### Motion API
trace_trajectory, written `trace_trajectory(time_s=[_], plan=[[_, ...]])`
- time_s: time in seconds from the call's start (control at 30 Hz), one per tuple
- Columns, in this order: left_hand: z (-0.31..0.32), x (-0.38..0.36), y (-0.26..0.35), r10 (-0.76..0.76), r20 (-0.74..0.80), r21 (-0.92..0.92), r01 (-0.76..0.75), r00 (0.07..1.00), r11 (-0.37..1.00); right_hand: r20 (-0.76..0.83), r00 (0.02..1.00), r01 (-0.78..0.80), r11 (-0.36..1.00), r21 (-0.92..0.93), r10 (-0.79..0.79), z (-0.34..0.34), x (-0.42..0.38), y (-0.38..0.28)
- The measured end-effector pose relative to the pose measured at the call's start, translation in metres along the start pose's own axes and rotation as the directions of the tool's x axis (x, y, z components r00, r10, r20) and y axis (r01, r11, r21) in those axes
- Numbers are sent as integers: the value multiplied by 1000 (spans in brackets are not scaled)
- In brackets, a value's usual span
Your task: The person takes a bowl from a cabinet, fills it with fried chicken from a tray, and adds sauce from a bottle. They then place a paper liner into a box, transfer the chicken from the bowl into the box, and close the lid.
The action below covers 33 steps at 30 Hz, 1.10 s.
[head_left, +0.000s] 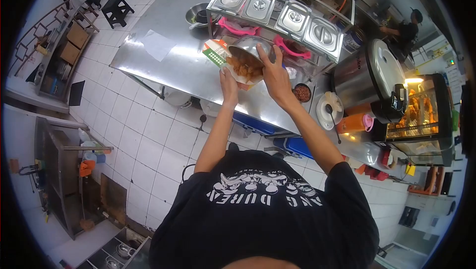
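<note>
My right hand (276, 78) is closed on a metal bowl (253, 46), which is tipped on its side. Brownish-orange pieces of food (243, 68) lie at the bowl's mouth and over the paper-lined takeaway box (214, 53) below it; exactly where bowl ends and box begins is hard to see. The box is orange, white and green. On its near side, my left hand (229, 86) grips the edge, fingers partly hidden. Both hands are above the steel table (193, 78).
Lidded steel pans (259, 6) line a raised rack. Pink-handled baskets (292, 48) sit beneath it. To the right are a small bowl of reddish bits (301, 92), a large cooker (367, 78) and a lit glass cabinet (416, 115). Another person (409, 31) stands at the back right.
</note>
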<state>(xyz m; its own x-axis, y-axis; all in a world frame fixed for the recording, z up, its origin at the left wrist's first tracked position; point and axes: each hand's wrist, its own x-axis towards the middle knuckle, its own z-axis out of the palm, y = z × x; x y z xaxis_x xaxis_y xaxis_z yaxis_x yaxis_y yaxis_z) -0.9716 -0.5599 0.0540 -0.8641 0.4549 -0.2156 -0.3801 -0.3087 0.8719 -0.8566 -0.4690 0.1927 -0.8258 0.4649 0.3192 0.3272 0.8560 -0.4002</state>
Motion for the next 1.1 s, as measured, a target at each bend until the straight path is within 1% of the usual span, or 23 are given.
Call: trace_trajectory(time_s=[0.03,0.07,0.13,0.17,0.2,0.23,0.27,0.33,0.37,0.47,0.53,0.57,0.67,0.73,0.77,0.83,0.87,0.93,0.97,1.03,1.1], plan=[[3,0,6,35,-9,-6,-35,999,999,-17,999,38,999,-12,-38,3,1,1],[4,-3,10,36,-8,-8,-36,999,999,-18,999,39,999,-14,-40,4,1,3],[6,-9,21,-52,8,-46,52,999,998,-22,996,81,996,-39,-82,5,2,5],[4,-2,13,-51,8,-49,52,999,997,-21,996,83,996,-41,-84,5,3,5],[-1,6,2,27,4,-50,-27,1000,998,-38,996,85,996,-40,-87,5,2,5],[1,5,7,107,2,-51,-107,994,993,-57,994,87,995,-40,-89,5,4,5],[2,2,12,105,1,-52,-105,994,993,-55,995,87,995,-41,-89,5,5,4],[5,-7,24,15,79,-140,-4,997,990,-114,993,3,1000,-27,-6,4,11,-1],[4,-8,27,13,78,-137,-2,997,991,-114,994,0,1000,-25,-3,2,13,-2],[7,-3,29,1,109,-126,12,994,992,-99,995,17,1000,-10,-18,-2,19,-3],[5,-3,28,20,93,-126,-8,996,992,-137,989,52,998,-26,-55,2,21,-2],[4,-5,28,16,95,-122,-4,995,993,-138,989,46,999,-25,-49,1,20,-2],[7,-5,33,-16,114,-170,36,993,985,-125,989,72,997,-31,-75,-3,27,1],[5,-6,32,-80,72,-212,94,994,973,-130,985,107,993,-41,-112,-1,27,1],[1,-3,29,-81,74,-208,94,994,974,-133,985,104,994,-39,-108,0,27,1],[-2,3,25,-128,175,-301,177,976,937,-165,981,99,994,-51,-106,-3,29,0],[0,3,25,-130,171,-307,178,977,935,-158,981,103,993,-54,-110,-5,30,0],[0,0,28,-161,148,-318,201,976,927,-212,969,129,992,-14,-129,-8,27,-2],[1,-1,33,-164,148,-315,204,975,927,-211,969,126,992,-12,-125,-8,26,-3],[3,-4,37,-223,152,-340,263,963,903,-316,938,152,988,17,-139,-9,21,-3],[5,-4,37,-254,144,-345,289,956,893,-302,942,153,988,-1,-146,2,9,2]])
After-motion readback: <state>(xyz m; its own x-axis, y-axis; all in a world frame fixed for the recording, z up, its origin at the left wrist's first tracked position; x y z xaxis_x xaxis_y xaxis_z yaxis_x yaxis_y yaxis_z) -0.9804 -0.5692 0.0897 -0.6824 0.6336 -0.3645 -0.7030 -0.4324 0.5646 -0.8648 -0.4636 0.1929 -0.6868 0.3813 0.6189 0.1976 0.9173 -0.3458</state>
